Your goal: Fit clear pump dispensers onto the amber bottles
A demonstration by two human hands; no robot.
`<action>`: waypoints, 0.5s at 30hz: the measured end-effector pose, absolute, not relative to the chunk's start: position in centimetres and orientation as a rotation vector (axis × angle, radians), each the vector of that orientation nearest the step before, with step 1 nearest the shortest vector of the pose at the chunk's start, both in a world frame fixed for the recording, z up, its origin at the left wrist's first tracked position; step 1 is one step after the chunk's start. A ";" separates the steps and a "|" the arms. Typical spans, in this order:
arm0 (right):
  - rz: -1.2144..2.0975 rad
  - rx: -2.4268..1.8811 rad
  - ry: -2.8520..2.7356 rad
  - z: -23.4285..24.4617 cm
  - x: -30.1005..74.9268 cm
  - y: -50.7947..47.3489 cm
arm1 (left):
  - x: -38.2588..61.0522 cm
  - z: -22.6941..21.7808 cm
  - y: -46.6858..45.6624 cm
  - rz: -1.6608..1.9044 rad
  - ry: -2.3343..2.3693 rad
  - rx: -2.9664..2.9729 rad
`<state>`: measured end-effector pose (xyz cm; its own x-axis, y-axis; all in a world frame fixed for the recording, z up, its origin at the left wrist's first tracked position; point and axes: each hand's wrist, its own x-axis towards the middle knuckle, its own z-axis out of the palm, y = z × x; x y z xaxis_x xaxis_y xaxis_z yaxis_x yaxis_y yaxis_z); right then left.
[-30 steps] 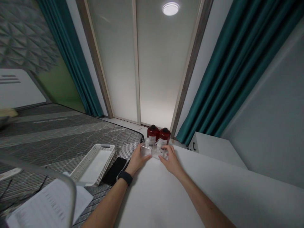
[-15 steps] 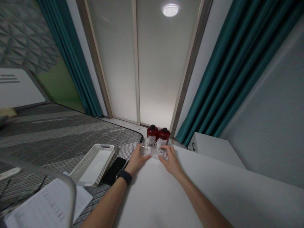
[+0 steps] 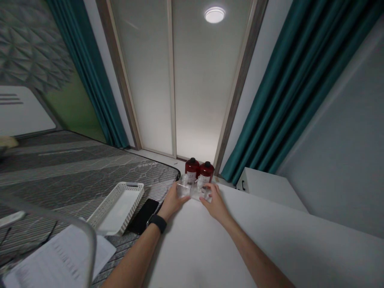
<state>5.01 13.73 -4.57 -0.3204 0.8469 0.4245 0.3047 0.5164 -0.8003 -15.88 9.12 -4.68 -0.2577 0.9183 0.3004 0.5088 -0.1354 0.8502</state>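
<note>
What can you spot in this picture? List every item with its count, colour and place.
bottles: two, dark red, behind the hands
plastic pieces: several, clear, under both hands
table: one, white, beneath the arms
basket: one, white, on the mattress
phone: one, black, beside the basket
papers: some, white, lower left
mattress: one, grey, left
curtains: two, teal, either side of the far panels
lamp: one, white, top centre
watch: one, black, left wrist
left hand: one, on the plastic pieces
right hand: one, on the plastic pieces

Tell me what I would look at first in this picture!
Two dark red bottles stand out most, in the middle just beyond the hands. The left hand and right hand touch a clear plastic piece in front of them. Teal curtains hang on the right, and a round white lamp glows at the top.
</note>
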 end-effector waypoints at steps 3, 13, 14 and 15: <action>0.763 -0.968 -1.853 -4.9 5.2 13.6 | -16.0 -5.0 9.2 1.374 1.751 1.574; 0.727 -1.004 -1.845 -4.2 6.0 12.4 | -17.3 -4.3 8.2 1.363 1.872 1.666; 0.721 -1.008 -1.844 -4.0 6.1 12.2 | -17.5 -3.9 8.0 1.355 1.900 1.700; 0.714 -1.011 -1.842 -3.9 6.1 12.1 | -17.6 -3.4 7.8 1.342 1.938 1.749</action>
<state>6.10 12.07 -3.94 -0.2713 0.8631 0.4259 0.3503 0.5007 -0.7915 -17.65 7.79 -3.43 -0.2764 0.8721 0.4037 0.6849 -0.1160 0.7194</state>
